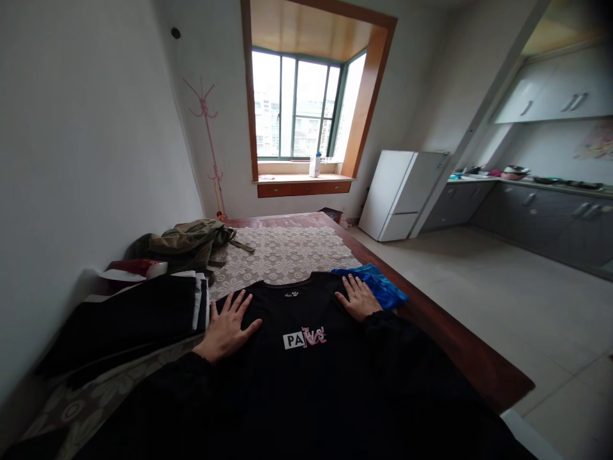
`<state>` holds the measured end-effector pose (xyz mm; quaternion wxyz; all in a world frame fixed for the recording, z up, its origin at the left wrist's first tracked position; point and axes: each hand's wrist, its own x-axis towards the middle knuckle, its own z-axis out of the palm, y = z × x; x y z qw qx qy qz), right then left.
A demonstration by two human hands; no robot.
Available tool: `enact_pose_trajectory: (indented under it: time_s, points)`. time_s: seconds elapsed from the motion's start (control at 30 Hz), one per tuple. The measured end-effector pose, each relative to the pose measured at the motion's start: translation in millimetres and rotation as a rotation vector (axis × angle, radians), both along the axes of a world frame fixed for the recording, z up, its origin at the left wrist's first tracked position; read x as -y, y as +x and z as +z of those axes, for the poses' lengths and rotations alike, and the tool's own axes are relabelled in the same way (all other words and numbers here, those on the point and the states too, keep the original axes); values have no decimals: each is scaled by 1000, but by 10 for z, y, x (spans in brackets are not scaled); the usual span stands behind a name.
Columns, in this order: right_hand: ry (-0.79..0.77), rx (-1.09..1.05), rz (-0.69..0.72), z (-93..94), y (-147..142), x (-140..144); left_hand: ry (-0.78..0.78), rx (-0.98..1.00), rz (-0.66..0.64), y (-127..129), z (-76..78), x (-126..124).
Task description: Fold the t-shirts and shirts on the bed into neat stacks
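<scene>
A black T-shirt [287,311] lies spread out, front up, on the table, its neckline at the far end and a white and pink print on its chest. My left hand [228,326] rests flat on its left shoulder, fingers spread. On the right shoulder lies my right hand [356,298], also flat with the fingers stretched out. Just beyond the right hand is a folded blue cloth [383,286]. Left of my left hand sits a pile of folded black clothing [143,313] with white stripes. The shirt's lower part blends into my dark sleeves.
A patterned tablecloth [287,249] covers much of the red-brown wooden table [479,370]. A green backpack [184,243] and a dark red packet [136,267] lie at the left by the wall. Farther off stand a pink coat rack [211,140] and a white fridge [397,191].
</scene>
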<state>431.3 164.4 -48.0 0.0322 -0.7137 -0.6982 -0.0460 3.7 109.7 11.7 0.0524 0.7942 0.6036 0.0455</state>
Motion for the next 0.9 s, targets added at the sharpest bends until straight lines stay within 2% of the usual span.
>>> enact_pose_trajectory:
  time_s: [0.27,0.53,0.63,0.73,0.83,0.9]
  points:
    - [-29,-49,-2,70,-40,22,-2,-41,6,23,-31,12]
    - [-82,-86,23,319,-133,148,-12,-92,-23,66,39,71]
    - [-93,-75,62,367,-204,319,-27,-96,-27,108,4,251]
    - [-127,-64,126,353,-276,565,-43,-86,-45,130,-27,541]
    - [-165,-59,148,359,-330,725,-70,-82,-45,131,23,748]
    - [-183,-58,138,408,-388,730,-101,-83,-35,159,97,760]
